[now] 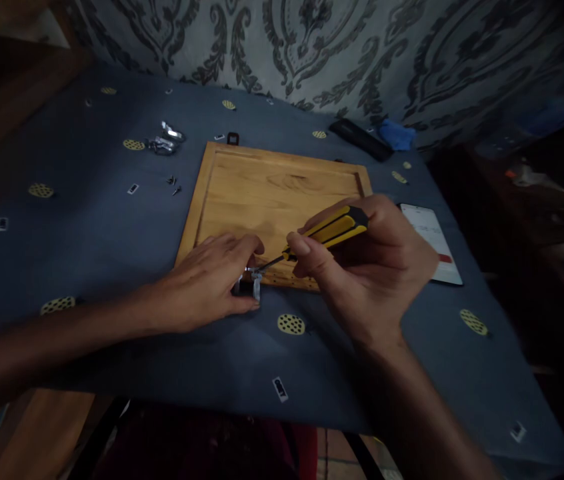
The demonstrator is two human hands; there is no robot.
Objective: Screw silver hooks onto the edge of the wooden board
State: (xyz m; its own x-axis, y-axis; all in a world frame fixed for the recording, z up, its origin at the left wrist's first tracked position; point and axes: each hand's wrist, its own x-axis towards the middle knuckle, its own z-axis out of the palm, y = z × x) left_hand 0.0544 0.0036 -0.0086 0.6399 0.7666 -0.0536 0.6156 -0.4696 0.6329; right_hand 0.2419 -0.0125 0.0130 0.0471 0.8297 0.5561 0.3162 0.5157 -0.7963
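My right hand (372, 267) grips a yellow and black screwdriver (337, 227), its shaft slanting down to the left. The tip meets a small silver metal fitting (256, 283) at the near edge of a framed wooden panel (262, 193). My left hand (207, 283) steadies that fitting, thumb below and index finger above; its other fingers lie over the panel's near left corner. A screw under the tip is too small to make out.
Several shiny metal fittings (165, 141) lie at the back left, with a few small screws (172, 181) nearer the panel. A dark bracket (233, 139) shows at its far edge. To the right are a phone (435, 240), a black case (361, 139) and blue cloth (397, 135).
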